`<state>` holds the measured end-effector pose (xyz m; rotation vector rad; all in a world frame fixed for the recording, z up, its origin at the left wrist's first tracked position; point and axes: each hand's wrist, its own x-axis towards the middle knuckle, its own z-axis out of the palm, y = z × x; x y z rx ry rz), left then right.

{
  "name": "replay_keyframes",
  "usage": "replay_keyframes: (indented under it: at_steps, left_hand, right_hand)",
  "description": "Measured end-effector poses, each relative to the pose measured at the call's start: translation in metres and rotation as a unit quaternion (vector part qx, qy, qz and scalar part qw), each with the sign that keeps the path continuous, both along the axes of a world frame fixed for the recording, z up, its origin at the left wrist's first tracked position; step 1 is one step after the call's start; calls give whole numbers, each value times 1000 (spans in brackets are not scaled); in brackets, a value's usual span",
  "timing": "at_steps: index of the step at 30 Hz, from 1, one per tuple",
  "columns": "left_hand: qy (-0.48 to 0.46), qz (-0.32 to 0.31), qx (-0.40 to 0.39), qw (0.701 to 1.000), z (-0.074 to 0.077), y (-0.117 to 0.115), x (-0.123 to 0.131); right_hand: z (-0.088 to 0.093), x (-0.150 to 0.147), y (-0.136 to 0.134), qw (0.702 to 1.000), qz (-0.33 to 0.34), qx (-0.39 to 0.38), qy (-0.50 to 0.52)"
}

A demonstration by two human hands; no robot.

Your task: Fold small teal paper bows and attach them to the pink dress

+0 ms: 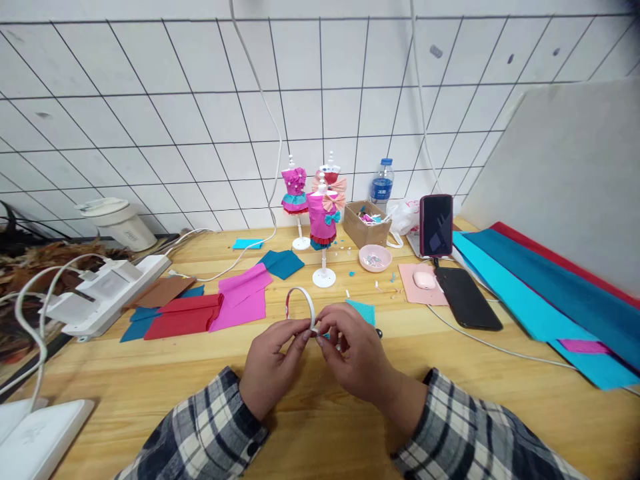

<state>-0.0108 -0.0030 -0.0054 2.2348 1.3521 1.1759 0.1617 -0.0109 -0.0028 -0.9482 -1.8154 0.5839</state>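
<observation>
Between the fingertips of both hands is a roll of white tape (311, 308), held upright just above the wooden table (300, 427). My left hand (277, 360) pinches its lower edge with thumb and forefinger. From the other side my right hand (357, 353) pinches at the same spot, its remaining fingers curled. What exactly lies between the fingertips is too small to make out. Behind my right hand lies a turquoise fabric piece (364, 311). Farther back stands a small dress form (323, 223) in a pink outfit with bows.
Folded red cloth (185, 317) and pink cloth (243, 300) lie left. Behind are a cardboard box (367, 230), a pink bowl (375, 259) and a water bottle (383, 181). A black phone (469, 298) and turquoise fabric sheets (520, 293) are right; a power strip (107, 293) sits left.
</observation>
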Motion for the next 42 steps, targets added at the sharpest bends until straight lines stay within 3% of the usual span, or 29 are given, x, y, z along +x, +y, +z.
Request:
replay_keyframes:
  at_steps: [10,15,19,26,30,32,35,38,40,42]
  left_hand:
    - [6,-3,11,1000,6,-2,2]
    - [50,-39,15,998,7,2,2]
    - [62,-29,15,998,10,3,3]
    - [-65,-24,-138,988,15,-2,9]
    - [-97,54,-184,977,9,20,-11]
    - [-40,74,-169,982,4,36,-27]
    - [135,39,-96,985,-3,53,-44]
    - [227,37,-41,972,-10,58,-45]
    - [234,51,-37,970,-12,58,-42]
    - [225,67,-42,971,-13,56,-38]
  right_hand:
    - [-1,3,4,996,-63,49,-35]
    - [0,6,7,997,-75,3,-29]
    - [0,5,6,997,-60,-8,-49]
    - [4,5,0,991,-46,100,-80]
    - [9,9,-2,992,-59,108,-9]
    - [11,11,1,996,-67,56,16]
    - [7,12,13,985,-59,-149,58]
    - [0,11,22,921,-10,-367,130]
    - [-2,9,24,885,12,-434,168]
    - [-1,8,24,876,15,-447,181]
